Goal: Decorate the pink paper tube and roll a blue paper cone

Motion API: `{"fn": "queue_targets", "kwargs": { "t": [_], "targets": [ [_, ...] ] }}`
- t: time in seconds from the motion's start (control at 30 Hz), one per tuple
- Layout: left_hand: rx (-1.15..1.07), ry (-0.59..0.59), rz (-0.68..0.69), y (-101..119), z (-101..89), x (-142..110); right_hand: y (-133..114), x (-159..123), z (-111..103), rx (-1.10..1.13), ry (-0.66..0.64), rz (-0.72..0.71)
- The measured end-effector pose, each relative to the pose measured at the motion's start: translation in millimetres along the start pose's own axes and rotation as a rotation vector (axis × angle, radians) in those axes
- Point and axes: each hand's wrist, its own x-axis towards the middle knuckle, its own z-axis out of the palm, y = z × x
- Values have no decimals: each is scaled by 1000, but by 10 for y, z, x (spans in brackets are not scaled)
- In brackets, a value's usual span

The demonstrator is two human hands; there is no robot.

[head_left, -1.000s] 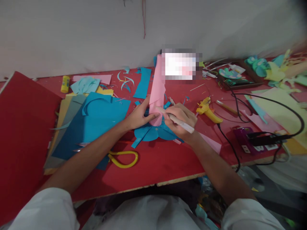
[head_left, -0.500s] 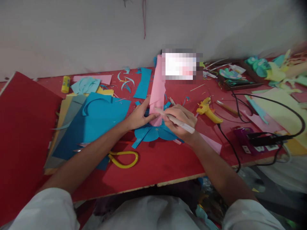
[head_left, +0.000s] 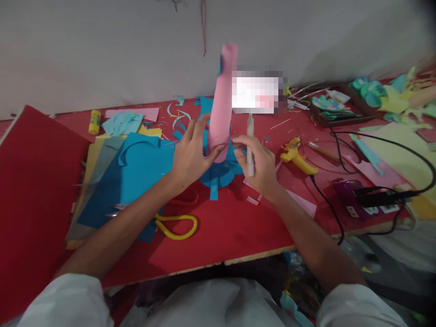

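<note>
"Head camera, left to right, pink roll as clock centre. What's out there?"

"Glue stick at 9, blue sheets at 8, yellow-handled scissors at 7. Then the left hand, pinching the roll near its bottom, thumb in front. Probably to keep it upright, top at 12."

"And below it?"

"Blue petals at 6. Can't tell if they're joined to it."

"Right hand?"

"Fingers curled, white pen tucked in, tip at 12. Looks parked so thumb and forefinger can work beside the roll. Can't tell if they touch it."

"Elbow room?"

"Red tabletop shows from the petals to the front edge at 6, so hands could shift that way. Glue gun and its cord crowd 4, I'd watch those."
</note>
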Motion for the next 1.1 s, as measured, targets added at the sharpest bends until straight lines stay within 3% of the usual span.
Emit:
{"fn": "queue_targets", "kwargs": {
  "t": [0.17, 0.3, 0.4, 0.5, 0.6, 0.73, 0.87, 0.97, 1.1],
  "targets": [
    [-164, -229, 66, -197, 81, 36, 111, -48, 112, -5, -102, 52],
    [-195, -491, 45, -275, -92, 149, 143, -73, 155, 67, -136, 99],
    [-152, -597, 11, -254, -232, 218, 125, -76, 165, 272, -165, 169],
    [-138, -593, 42, -216, -291, 244, 96, -56, 166, 557, -171, 220],
    [-120, -514, 59, -180, -302, 236, 90, -21, 161, 669, -127, 243],
    [22, -401, 8, -121, -297, 192, 148, -5, 156, 458, -19, 279],
    [131, -318, 37, -89, -280, 161, 235, -31, 163, 297, -64, 282],
    [-26, -303, 106, -95, -274, 177, 257, -49, 178, 237, -151, 242],
    [-256, -260, 87, -116, -264, 204, 194, -61, 188, 96, -225, 181]
  ]
}}
